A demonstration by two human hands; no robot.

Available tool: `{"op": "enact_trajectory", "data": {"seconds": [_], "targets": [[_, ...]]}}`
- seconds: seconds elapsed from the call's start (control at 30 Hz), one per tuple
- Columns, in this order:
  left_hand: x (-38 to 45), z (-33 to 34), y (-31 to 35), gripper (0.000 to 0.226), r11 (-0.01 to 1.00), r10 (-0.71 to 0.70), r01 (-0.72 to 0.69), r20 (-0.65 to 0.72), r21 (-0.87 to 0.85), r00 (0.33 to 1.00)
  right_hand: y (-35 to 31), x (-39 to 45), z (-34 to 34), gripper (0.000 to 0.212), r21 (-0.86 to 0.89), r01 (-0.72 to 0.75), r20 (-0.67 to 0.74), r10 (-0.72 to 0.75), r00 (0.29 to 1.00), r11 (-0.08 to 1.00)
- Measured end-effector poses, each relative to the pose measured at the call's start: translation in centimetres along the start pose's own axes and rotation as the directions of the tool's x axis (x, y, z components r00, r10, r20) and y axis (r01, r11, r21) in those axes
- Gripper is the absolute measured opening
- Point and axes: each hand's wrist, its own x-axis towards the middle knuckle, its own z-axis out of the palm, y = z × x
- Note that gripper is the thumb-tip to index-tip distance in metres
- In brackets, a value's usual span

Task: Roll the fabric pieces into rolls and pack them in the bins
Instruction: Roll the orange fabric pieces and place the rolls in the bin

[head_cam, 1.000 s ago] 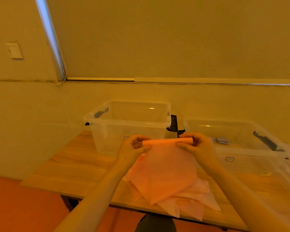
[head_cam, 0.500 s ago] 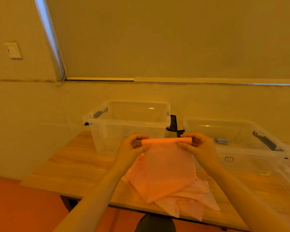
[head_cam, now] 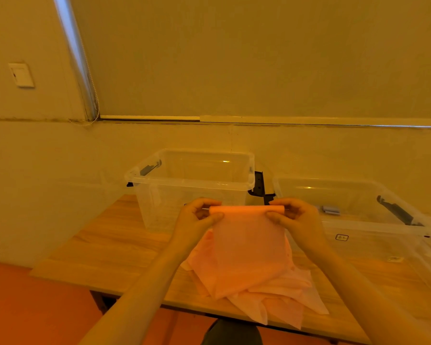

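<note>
I hold a pink fabric piece (head_cam: 246, 247) up in the air over the table. Its top edge is wound into a thin roll (head_cam: 246, 209). My left hand (head_cam: 197, 220) pinches the roll's left end and my right hand (head_cam: 296, 220) pinches its right end. The rest of the sheet hangs down to a pile of more pink fabric pieces (head_cam: 279, 295) lying on the wooden table (head_cam: 110, 245). Two clear plastic bins stand behind: one (head_cam: 159, 185) at the centre left, another (head_cam: 373, 220) to the right.
The bins have dark latch handles. The right bin holds a small grey object (head_cam: 330, 209). A wall with a switch plate (head_cam: 21, 74) and a roller blind stands behind the table. The table's near edge runs just in front of the pile, over an orange floor (head_cam: 35, 307).
The roll at the top of the sheet has grown slightly thicker as both hands turn it; the hanging edge has risen a little. Bins and pile are unmoved.
</note>
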Motion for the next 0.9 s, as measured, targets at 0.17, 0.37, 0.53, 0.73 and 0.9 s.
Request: {"op": "enact_trajectory", "data": {"seconds": [0.17,0.37,0.53,0.73,0.9], "targets": [[0.01,-0.04,-0.01,0.022,1.000,-0.009,0.009,0.010,-0.024,1.000,0.04,-0.22,0.12,0.016,0.020,-0.003,-0.007,0.003,1.000,1.000],[0.14,-0.08,-0.25,0.017,1.000,0.002,-0.002,-0.023,0.010,1.000,0.35,-0.25,0.17,0.026,0.029,-0.024,0.016,0.023,1.000,0.999],[0.28,-0.22,-0.52,0.016,1.000,-0.016,0.015,-0.041,-0.016,0.999,0.29,-0.24,0.19,0.031,0.015,-0.017,0.016,0.017,1.000,1.000],[0.09,-0.13,-0.32,0.026,1.000,-0.010,0.010,0.011,0.006,1.000,0.76,-0.12,0.24,0.022,-0.006,-0.005,-0.013,0.005,1.000,1.000],[0.12,-0.22,-0.40,0.024,1.000,-0.001,0.001,0.002,-0.012,1.000,0.88,-0.10,0.19,0.023,0.004,-0.017,-0.033,0.017,0.999,1.000]]}}
